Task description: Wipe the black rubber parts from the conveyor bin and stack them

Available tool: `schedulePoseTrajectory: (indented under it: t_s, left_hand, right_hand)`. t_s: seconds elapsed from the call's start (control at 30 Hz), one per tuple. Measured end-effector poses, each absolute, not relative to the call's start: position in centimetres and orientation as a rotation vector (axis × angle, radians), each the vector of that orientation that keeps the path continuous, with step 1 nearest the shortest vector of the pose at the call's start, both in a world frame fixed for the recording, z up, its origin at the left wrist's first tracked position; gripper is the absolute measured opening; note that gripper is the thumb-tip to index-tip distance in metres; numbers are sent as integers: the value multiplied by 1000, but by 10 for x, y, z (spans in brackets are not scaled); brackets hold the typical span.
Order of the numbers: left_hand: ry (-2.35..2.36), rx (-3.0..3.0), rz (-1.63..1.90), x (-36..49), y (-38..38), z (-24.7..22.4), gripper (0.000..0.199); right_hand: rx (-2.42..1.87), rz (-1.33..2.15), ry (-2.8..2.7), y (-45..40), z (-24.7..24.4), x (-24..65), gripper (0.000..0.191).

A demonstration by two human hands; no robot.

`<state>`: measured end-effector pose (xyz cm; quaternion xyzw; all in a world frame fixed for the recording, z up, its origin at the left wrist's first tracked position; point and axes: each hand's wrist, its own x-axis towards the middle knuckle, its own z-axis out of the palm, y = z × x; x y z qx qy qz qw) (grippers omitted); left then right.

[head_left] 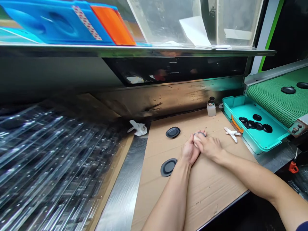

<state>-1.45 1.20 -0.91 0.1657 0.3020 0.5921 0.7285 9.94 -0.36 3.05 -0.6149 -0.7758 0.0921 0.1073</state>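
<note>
Over the cardboard sheet [211, 192], my left hand [190, 153] is turned palm up and cups a dark round plastic part, of which only a sliver [202, 134] shows. My right hand [210, 147] bends over it, its fingers pinching a small white cloth [197, 138] against the part. Most of the part is hidden by my fingers. Left of my hands, two black oval plastic lids lie apart on the cardboard: a farther lid [173, 132] and a nearer lid [168, 167], partly behind my left forearm.
At right, a turquoise tray [258, 147] holds several black round parts, beside a green conveyor belt [271, 91] carrying more. A small bottle [211, 109] and crumpled white cloth [231, 134] are near the tray. Clear plastic trays [60, 170] fill the left. A metal shelf [149, 51] crosses above.
</note>
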Motion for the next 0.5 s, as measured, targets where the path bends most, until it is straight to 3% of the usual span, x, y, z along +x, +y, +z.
schedulePoseTrajectory:
  t_s: [0.33, 0.5]
  left_hand:
    - [703, 284, 1378, -19, 14, -4, 41]
    - [710, 173, 1540, -26, 18, -1, 45]
  right_hand:
    - [-1751, 287, -2276, 3, 27, 117, 46]
    - [-1836, -125, -2087, 14, 48, 149, 43]
